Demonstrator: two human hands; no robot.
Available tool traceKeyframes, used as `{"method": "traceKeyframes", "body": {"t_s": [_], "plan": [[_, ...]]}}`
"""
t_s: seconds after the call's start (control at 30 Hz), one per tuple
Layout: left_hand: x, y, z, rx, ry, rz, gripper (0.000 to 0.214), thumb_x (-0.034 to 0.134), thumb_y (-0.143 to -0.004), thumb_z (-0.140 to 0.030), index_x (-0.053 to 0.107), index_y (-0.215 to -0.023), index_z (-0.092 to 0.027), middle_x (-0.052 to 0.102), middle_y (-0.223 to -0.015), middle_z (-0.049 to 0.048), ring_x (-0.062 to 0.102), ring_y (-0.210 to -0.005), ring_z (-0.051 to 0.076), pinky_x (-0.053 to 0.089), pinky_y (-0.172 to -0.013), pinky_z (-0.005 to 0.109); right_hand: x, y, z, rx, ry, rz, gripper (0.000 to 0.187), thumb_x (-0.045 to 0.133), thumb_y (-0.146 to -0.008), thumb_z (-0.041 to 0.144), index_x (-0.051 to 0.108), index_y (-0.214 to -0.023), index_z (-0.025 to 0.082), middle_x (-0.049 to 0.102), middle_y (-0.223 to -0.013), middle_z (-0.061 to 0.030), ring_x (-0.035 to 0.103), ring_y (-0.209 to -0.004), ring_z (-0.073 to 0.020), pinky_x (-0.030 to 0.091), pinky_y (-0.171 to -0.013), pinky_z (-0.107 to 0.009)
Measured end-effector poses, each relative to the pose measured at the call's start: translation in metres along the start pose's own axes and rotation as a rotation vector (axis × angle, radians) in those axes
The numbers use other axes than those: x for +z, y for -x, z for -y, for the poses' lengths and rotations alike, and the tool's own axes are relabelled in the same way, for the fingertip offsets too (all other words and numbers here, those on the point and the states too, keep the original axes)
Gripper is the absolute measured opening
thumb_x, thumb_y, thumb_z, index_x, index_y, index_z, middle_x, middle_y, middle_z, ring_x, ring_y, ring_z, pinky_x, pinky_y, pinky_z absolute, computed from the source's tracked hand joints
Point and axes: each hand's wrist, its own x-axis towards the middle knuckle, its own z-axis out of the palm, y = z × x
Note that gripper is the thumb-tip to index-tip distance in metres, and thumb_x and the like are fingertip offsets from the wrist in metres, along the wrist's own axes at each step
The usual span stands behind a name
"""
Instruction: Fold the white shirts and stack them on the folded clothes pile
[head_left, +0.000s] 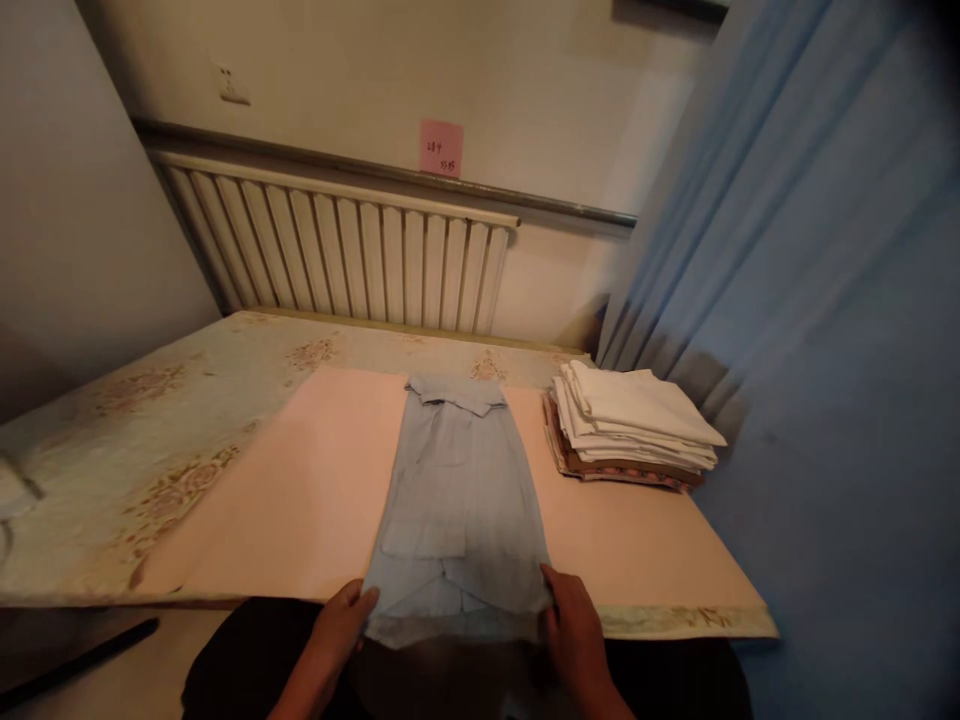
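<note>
A light blue shirt (465,480), its sides folded inward into a long strip, lies on a pale pink sheet with its collar (457,390) at the far end. Its hem hangs a little over the near edge of the bed. My left hand (341,625) pinches the lower left corner of the shirt between thumb and fingers. At the lower right corner, my right hand (574,625) grips the cloth in the same way. Some fingertips of both hands are hidden under the fabric.
A stack of folded cloths (634,425), white over brown, stands right of the shirt. Under the pink sheet (300,490) is a flowered bedcover (187,400). A blue curtain (810,350) hangs close on the right, and a radiator (337,250) is behind the bed.
</note>
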Motion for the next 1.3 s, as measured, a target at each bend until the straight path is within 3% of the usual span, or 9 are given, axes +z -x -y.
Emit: {"method": "traceKeyframes", "body": {"t_s": [0.27,0.47,0.63,0.77,0.93,1.03,1.17,1.3], "plan": [[-0.002,0.008,-0.003,-0.019,0.019,0.024,0.047,0.056,-0.06,-0.067,0.046,-0.063,-0.022,0.038,-0.045,-0.0102,0.033,-0.036,0.008,0.025,-0.039,0.022,-0.008,0.013,-0.016,0.126,0.046,-0.053,0.035,0.042,-0.078,0.015,0.059,-0.107,0.021,0.068,-0.101,-0.0085,0.066,-0.093,-0.0216,0.055,-0.081,-0.034],[-0.002,0.013,-0.014,-0.039,0.039,0.031,0.047,0.058,-0.055,-0.068,0.046,-0.062,-0.022,0.041,-0.044,-0.0094,0.035,-0.036,0.008,0.025,-0.039,0.022,-0.014,0.024,-0.017,0.015,0.08,-0.038,0.024,0.042,-0.081,0.014,0.059,-0.097,0.022,0.068,-0.088,-0.006,0.067,-0.08,-0.0191,0.056,-0.071,-0.03],[-0.005,0.015,-0.017,-0.061,0.049,0.039,0.047,0.058,-0.053,-0.067,0.048,-0.065,-0.022,0.043,-0.044,-0.0086,0.035,-0.036,0.008,0.023,-0.039,0.023,-0.017,0.024,-0.021,-0.098,0.097,-0.07,0.029,0.042,-0.081,0.012,0.061,-0.101,0.022,0.071,-0.091,-0.0067,0.07,-0.082,-0.0199,0.058,-0.073,-0.032],[-0.012,0.02,-0.014,-0.071,0.062,0.054,0.046,0.06,-0.055,-0.064,0.049,-0.068,-0.022,0.047,-0.045,-0.0077,0.037,-0.038,0.009,0.024,-0.04,0.023,-0.025,0.025,-0.023,-0.145,0.051,-0.021,0.031,0.042,-0.08,0.011,0.064,-0.099,0.023,0.072,-0.092,-0.0059,0.071,-0.083,-0.0198,0.059,-0.074,-0.031],[-0.019,0.027,-0.003,-0.051,0.034,0.064,0.044,0.059,-0.059,-0.063,0.054,-0.072,-0.021,0.051,-0.048,-0.0057,0.039,-0.038,0.01,0.025,-0.039,0.023,-0.034,0.037,-0.028,-0.147,0.03,0.096,0.038,0.043,-0.075,0.01,0.067,-0.101,0.025,0.073,-0.099,-0.0059,0.07,-0.091,-0.0218,0.06,-0.079,-0.033],[-0.022,0.029,0.002,-0.027,-0.119,0.059,0.042,0.052,-0.064,-0.064,0.053,-0.068,-0.022,0.05,-0.048,-0.0046,0.044,-0.04,0.014,0.031,-0.04,0.025,-0.038,0.035,-0.029,-0.121,0.03,0.061,0.044,0.043,-0.074,0.012,0.066,-0.109,0.023,0.071,-0.107,-0.0065,0.069,-0.099,-0.024,0.058,-0.086,-0.038],[-0.029,0.029,-0.003,0.121,-0.427,-0.092,0.031,0.047,-0.075,-0.053,0.057,-0.077,-0.023,0.064,-0.07,0.0007,0.062,-0.068,0.021,0.047,-0.064,0.03,-0.037,0.003,-0.017,-0.055,-0.003,-0.021,0.041,0.04,-0.081,0.015,0.064,-0.113,0.023,0.07,-0.109,-0.0071,0.067,-0.101,-0.0227,0.057,-0.088,-0.039],[-0.027,0.027,-0.021,0.346,-0.675,-0.298,0.037,0.039,-0.086,-0.043,0.06,-0.105,-0.02,0.066,-0.108,0.011,0.06,-0.103,0.028,0.044,-0.094,0.04,-0.015,-0.044,-0.001,-0.122,-0.02,0.011,0.042,0.04,-0.085,0.014,0.062,-0.12,0.021,0.066,-0.121,-0.0082,0.062,-0.112,-0.0208,0.053,-0.096,-0.04]]}}
